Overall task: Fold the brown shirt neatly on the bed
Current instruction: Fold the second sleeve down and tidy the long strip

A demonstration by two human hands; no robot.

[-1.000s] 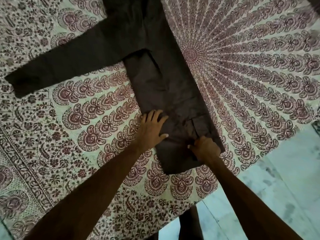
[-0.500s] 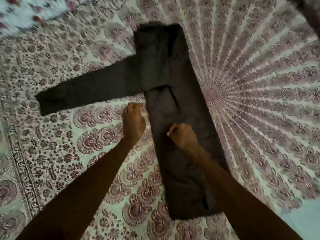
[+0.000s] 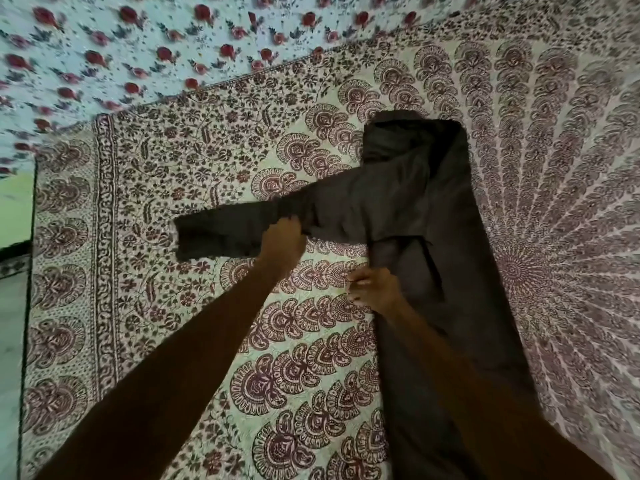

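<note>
Folding should go cleanly if the left hand (image 3: pixel 281 241), closed on the outstretched sleeve (image 3: pixel 235 233) of the dark brown cotton shirt (image 3: pixel 433 237) lying on the paisley-printed bed (image 3: pixel 207 150), draws it across while the curled right hand (image 3: pixel 375 289) pins the shirt's edge.

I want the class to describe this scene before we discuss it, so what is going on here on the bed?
A person is folding a dark brown long-sleeved shirt laid flat on a maroon-and-cream patterned bedspread. The body is already a narrow lengthwise strip, with one sleeve sticking out sideways. The left hand is closed on that sleeve about midway along it. The right hand is curled at the left edge of the body, just below the sleeve. The sleeve is not yet folded in.
</note>
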